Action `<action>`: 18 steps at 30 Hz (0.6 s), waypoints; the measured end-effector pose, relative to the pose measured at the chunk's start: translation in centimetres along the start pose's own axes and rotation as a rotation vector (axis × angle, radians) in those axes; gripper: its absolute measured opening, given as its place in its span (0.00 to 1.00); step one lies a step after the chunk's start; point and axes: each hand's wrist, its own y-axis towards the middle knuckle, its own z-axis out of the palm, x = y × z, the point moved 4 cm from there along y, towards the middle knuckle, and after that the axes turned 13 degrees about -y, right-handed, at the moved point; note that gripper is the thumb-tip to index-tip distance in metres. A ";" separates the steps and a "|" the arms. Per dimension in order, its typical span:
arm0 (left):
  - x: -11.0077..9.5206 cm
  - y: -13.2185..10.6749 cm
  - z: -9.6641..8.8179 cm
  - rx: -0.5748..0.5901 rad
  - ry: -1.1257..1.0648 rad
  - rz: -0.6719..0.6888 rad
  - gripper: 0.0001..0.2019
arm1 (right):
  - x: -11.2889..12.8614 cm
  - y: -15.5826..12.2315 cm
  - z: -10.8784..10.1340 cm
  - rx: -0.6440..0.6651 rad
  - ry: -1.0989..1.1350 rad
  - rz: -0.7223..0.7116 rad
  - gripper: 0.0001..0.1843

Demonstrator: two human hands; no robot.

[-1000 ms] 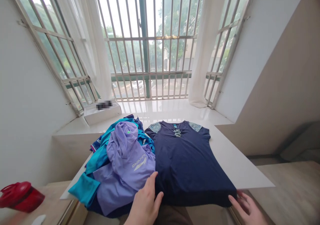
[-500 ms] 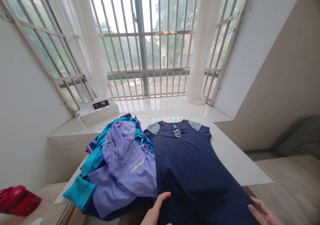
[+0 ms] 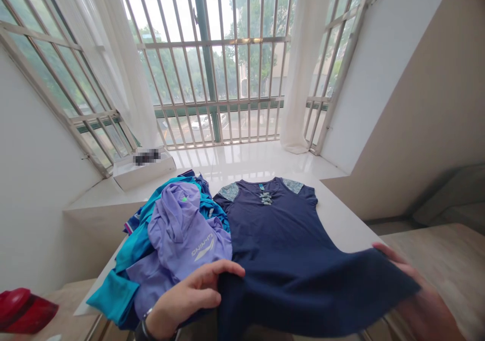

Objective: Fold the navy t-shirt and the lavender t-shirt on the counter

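Note:
A dark navy short-sleeved dress or long top (image 3: 278, 225) lies face up, with patterned shoulders and small bows below the neckline. Its lower part is lifted off the board and folds toward the window. My left hand (image 3: 197, 285), a dark band on its wrist, grips the left edge of the cloth between thumb and fingers. At the right edge, my right hand (image 3: 417, 285) holds a raised corner, its fingers partly behind the fabric. Left of the dress is a heap of clothes with a lilac LI-NING shirt (image 3: 182, 235) on top and a turquoise garment (image 3: 113, 293) beneath.
The clothes rest on a white board (image 3: 352, 230) against a white windowsill (image 3: 242, 156). On the sill stands a white box (image 3: 146, 172) with a blurred-out item on top. A red object (image 3: 26, 310) is at lower left. Barred windows and white curtains (image 3: 299, 78) rise behind.
Both hands have moved up and away from me, lifting the lower part of the navy dress. The view has shifted slightly; the clothes heap stays where it was.

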 end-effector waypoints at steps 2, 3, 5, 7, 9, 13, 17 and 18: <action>-2.0 1.7 -1.0 0.014 -0.019 0.068 0.33 | 2.6 2.4 1.3 0.063 0.102 -0.057 0.34; -2.8 2.9 -1.7 -0.004 0.019 0.105 0.34 | 3.7 3.6 2.0 0.085 0.144 -0.079 0.35; -4.0 5.9 -3.6 -0.091 0.189 0.141 0.30 | 5.6 5.9 3.6 0.131 0.160 -0.134 0.36; -4.9 9.3 -6.2 -0.222 0.465 0.094 0.23 | 6.9 8.3 5.7 0.183 0.140 -0.171 0.35; -5.9 12.7 -8.8 -0.367 0.798 0.045 0.15 | 7.5 10.8 8.0 0.210 0.065 -0.182 0.32; -7.4 18.1 -11.9 -0.348 1.284 -0.058 0.12 | 6.8 15.8 11.9 0.191 -0.130 -0.148 0.23; -7.7 20.6 -13.4 -0.168 1.320 -0.120 0.15 | 4.9 18.6 13.3 0.127 -0.287 -0.221 0.18; -7.6 20.9 -13.6 -0.115 1.297 -0.116 0.18 | 4.6 18.8 13.3 0.105 -0.348 -0.264 0.19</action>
